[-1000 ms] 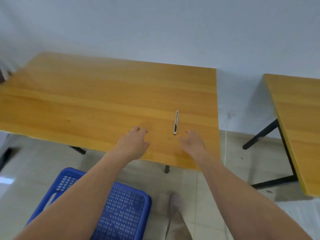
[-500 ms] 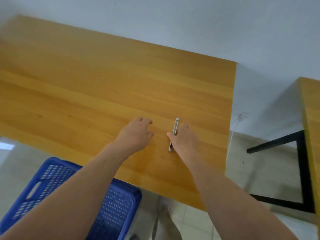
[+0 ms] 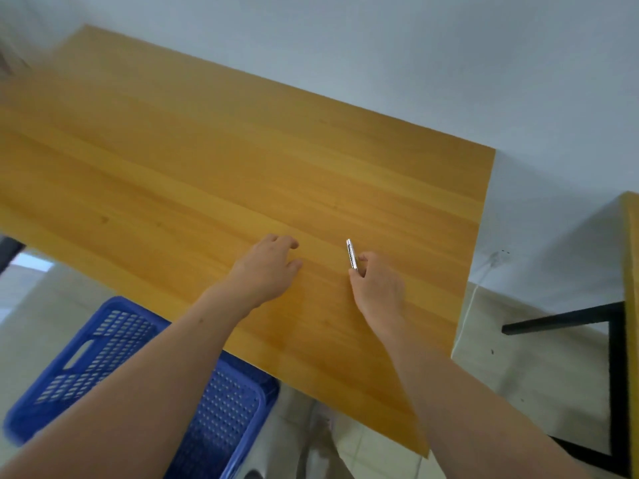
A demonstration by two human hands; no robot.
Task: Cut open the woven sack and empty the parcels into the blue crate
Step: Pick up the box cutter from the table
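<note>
A slim silver utility knife [image 3: 351,254] sticks up out of my right hand [image 3: 378,288], whose fingers are closed around its lower end just above the wooden table [image 3: 207,174]. To the left of it, my left hand [image 3: 266,269] rests palm down on the tabletop with fingers slightly curled, holding nothing. The blue perforated crate [image 3: 114,344] stands on the floor below the table's near edge, partly hidden by my left forearm. No woven sack or parcels are in view.
A second wooden table [image 3: 631,271] with black metal legs [image 3: 560,319] stands to the right, across a gap of tiled floor. A white cable [image 3: 484,271] hangs by the wall behind the gap. A pale wall runs behind both tables.
My right hand reached the knife lying on the table, closed on it and lifted it off the surface. The view moved closer and tilted; my left hand stayed flat on the table.
</note>
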